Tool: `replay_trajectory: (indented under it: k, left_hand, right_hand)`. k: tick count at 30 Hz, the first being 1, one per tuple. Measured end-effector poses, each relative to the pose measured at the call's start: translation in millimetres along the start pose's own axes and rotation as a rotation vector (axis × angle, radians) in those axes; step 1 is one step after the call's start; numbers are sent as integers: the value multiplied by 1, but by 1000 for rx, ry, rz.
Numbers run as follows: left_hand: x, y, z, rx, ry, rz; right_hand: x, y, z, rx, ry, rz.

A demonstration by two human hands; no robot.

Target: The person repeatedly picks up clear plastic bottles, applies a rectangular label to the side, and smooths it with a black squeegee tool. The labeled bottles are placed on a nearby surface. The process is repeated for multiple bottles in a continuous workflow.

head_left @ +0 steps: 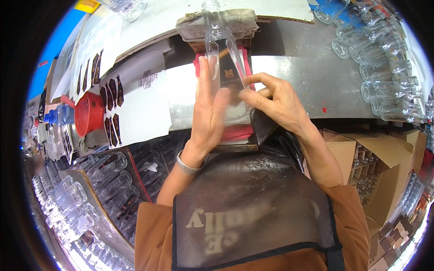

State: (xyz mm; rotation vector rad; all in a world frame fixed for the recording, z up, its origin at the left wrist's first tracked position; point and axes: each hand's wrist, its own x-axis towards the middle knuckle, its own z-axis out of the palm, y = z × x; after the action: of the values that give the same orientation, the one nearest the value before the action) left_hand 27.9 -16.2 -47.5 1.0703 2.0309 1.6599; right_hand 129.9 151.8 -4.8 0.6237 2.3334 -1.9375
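A clear glass bottle point(212, 34) lies with its neck away from me, propped on a rolled grey cloth point(246, 25). A dark decal with gold characters point(228, 67) shows on its body or through the glass. My left hand point(209, 101) lies along the bottle's left side, fingers stretched out and thumb blurred over the glass. At the right edge of the bottle, my right hand point(275, 100) has its thumb and forefinger close together on the glass, the other fingers curled. Red cloth point(237, 132) lines the rest under the bottle, and the bottle's base is partly hidden.
White sheets with dark tie-shaped decals point(110, 92) lie at left, beside a red plastic dipper point(88, 114). Several clear bottles point(384, 90) line the metal table's right side. A divided cardboard box point(384, 180) stands lower right, crates of bottles point(113, 176) lower left.
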Motion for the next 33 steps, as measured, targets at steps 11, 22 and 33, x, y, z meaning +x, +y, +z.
replay_trajectory:
  k: [11, 22, 33]
  left_hand:
    - [0, 5, -1, -18, -5, -47]
    - [3, 11, -5, 63, -15, 10]
    - [8, 18, -16, -321, 63, -157]
  right_hand:
    - [7, 25, -16, 269, 18, -87]
    - [66, -38, -35, -87, 417, -598]
    - [19, -56, -10, -580, 5, -1018]
